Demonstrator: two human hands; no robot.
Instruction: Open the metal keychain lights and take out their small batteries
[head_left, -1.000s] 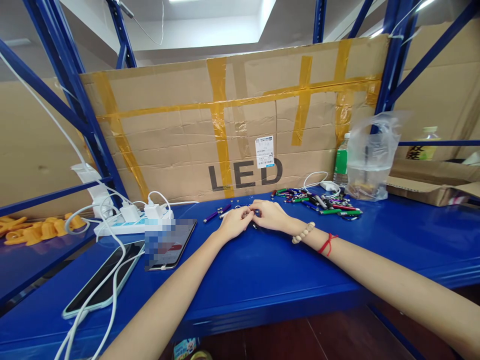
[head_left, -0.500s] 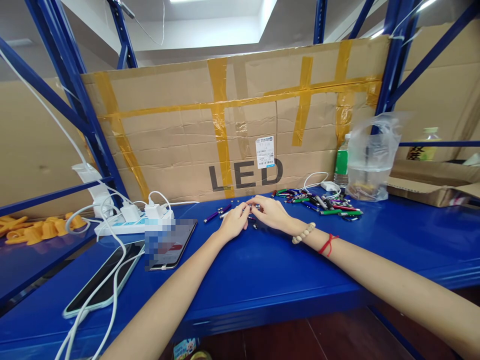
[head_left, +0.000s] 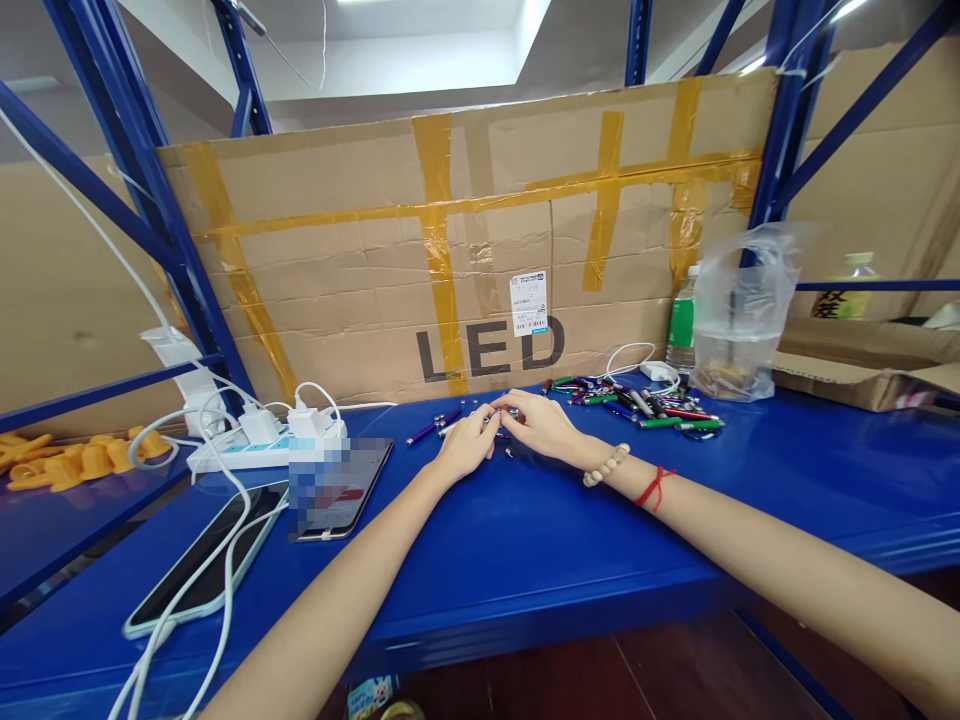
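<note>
My left hand [head_left: 469,441] and my right hand [head_left: 541,427] meet at the middle of the blue shelf, fingertips almost together. Both have their fingers curled inward, and whatever small thing they pinch is hidden by the fingers. Just left of them lie purple pens [head_left: 435,426] and small metallic bits. One dark little part [head_left: 509,452] rests on the shelf below my right fingers. To the right spreads a pile of colourful pens [head_left: 637,402], some green, red, black and silver.
A tablet [head_left: 360,490], a phone [head_left: 202,560] and a power strip [head_left: 240,456] with white cables occupy the left. At the back right stand a bottle [head_left: 682,320], a plastic bag [head_left: 739,320] and an open carton [head_left: 840,375]. Cardboard [head_left: 360,300] walls the back.
The view has shifted very slightly. Both hands stay in the same place, with hardly any visible finger movement.
</note>
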